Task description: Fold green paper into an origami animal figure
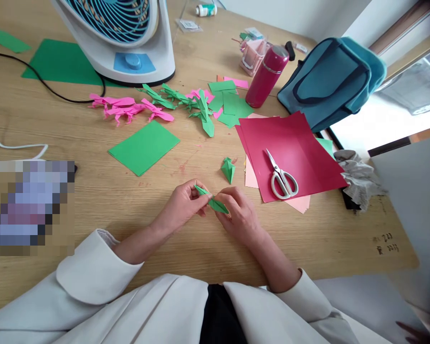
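Note:
Between my hands is a narrow green folded paper piece, slanting down to the right. My left hand pinches its upper left part between thumb and fingers. The lower right part is gripped by my right hand, whose fingers curl over it and hide some of the folds. A second green folded paper piece, pointed at one end, lies on the table just beyond my right hand. Scissors with white handles rest shut on red paper sheets to the right.
Green paper lies flat ahead on the left. Behind it sit pink folded paper figures and green ones. Farther back stand a white fan, a red flask and a teal bag. A blurred-out object is at left.

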`<act>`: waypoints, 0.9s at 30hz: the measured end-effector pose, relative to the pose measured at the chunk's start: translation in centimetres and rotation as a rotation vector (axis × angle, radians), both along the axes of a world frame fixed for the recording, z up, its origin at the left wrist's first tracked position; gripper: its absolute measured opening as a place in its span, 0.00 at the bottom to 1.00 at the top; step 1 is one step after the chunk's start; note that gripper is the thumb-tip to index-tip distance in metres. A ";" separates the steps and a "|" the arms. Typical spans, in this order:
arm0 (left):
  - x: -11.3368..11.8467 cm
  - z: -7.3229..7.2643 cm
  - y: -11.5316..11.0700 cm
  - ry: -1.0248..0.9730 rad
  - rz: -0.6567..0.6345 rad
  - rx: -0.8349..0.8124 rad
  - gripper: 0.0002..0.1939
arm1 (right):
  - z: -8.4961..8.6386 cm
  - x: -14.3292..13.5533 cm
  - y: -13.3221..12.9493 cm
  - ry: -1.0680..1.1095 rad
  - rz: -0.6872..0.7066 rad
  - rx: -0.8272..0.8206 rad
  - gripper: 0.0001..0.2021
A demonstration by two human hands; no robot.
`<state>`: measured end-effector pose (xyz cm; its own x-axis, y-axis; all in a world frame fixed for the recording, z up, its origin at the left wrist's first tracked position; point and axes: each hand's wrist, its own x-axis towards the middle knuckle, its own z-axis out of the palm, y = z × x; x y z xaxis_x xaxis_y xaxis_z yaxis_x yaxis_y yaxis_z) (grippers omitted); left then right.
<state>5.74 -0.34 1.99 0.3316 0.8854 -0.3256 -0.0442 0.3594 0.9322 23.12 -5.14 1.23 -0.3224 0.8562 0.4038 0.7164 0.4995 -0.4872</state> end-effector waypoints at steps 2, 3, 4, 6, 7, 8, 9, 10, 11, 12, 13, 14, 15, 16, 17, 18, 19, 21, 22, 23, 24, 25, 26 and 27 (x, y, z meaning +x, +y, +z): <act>-0.2 0.0 -0.3 0.028 -0.044 0.002 0.09 | 0.1 0.1 -0.2 -0.064 0.041 0.022 0.09; -0.3 0.0 -0.3 0.042 -0.061 -0.001 0.09 | 0.2 0.1 -0.3 -0.099 0.053 0.039 0.08; -0.4 0.0 -0.4 0.057 -0.074 -0.009 0.09 | 0.4 0.2 -0.4 -0.134 0.059 0.057 0.08; -0.6 0.0 -0.5 0.092 -0.084 -0.026 0.10 | 0.6 0.2 -0.6 -0.194 0.057 0.082 0.06; -0.7 0.1 -0.5 0.110 -0.088 -0.024 0.10 | 0.6 0.2 -0.6 -0.215 0.052 0.086 0.05; -0.8 0.1 -0.5 0.132 -0.092 -0.006 0.10 | 0.7 0.2 -0.7 -0.230 0.051 0.087 0.05; -0.9 0.1 -0.6 0.164 -0.097 0.036 0.10 | 0.6 0.2 -0.7 -0.240 0.053 0.086 0.04; -1.0 0.1 -0.6 0.210 -0.103 0.102 0.09 | 0.6 0.2 -0.7 -0.246 0.057 0.086 0.04; -1.1 0.2 -0.7 0.267 -0.111 0.182 0.08 | 0.5 0.2 -0.7 -0.254 0.062 0.087 0.04; -1.2 0.2 -0.7 0.331 -0.124 0.264 0.07 | 0.4 0.2 -0.7 -0.264 0.070 0.087 0.04; -1.3 0.3 -0.8 0.394 -0.142 0.341 0.06 | 0.2 0.2 -0.6 -0.275 0.078 0.085 0.04; -1.4 0.3 -0.8 0.451 -0.163 0.412 0.05 | 0.0 0.2 -0.6 -0.287 0.086 0.080 0.04; -1.5 0.3 -0.8 0.500 -0.187 0.480 0.04 | -0.1 0.2 -0.6 -0.298 0.093 0.072 0.04; -1.6 0.3 -0.9 0.543 -0.213 0.557 0.04 | -0.3 0.2 -0.6 -0.309 0.101 0.062 0.05; -1.7 0.3 -0.8 0.585 -0.241 0.643 0.04 | -0.5 0.2 -0.5 -0.318 0.106 0.051 0.06; -1.8 0.2 -0.8 0.630 -0.266 0.739 0.05 | -0.6 0.2 -0.5 -0.326 0.108 0.042 0.06; -2.0 0.1 -0.8 0.675 -0.284 0.837 0.05 | -0.7 0.1 -0.5 -0.333 0.107 0.035 0.07; -2.3 -0.2 -0.9 0.748 -0.302 0.998 0.04 | -0.7 0.1 -0.6 -0.339 0.102 0.034 0.07; -2.4 -0.4 -0.9 0.759 -0.317 1.052 0.05 | -0.7 0.1 -0.7 -0.337 0.098 0.037 0.07; -2.6 -0.5 -1.0 0.754 -0.339 1.090 0.06 | -0.7 0.1 -0.7 -0.332 0.095 0.043 0.07; -2.7 -0.7 -1.2 0.738 -0.365 1.118 0.07 | -0.7 0.1 -0.8 -0.327 0.094 0.046 0.07; -2.8 -0.8 -1.3 0.720 -0.393 1.137 0.08 | -0.6 0.1 -0.9 -0.322 0.095 0.044 0.07; -2.9 -0.9 -1.5 0.710 -0.411 1.150 0.09 | -0.6 0.1 -0.9 -0.319 0.099 0.038 0.07; -2.9 -1.0 -1.7 0.714 -0.414 1.161 0.10 | -0.7 0.1 -0.9 -0.319 0.103 0.028 0.07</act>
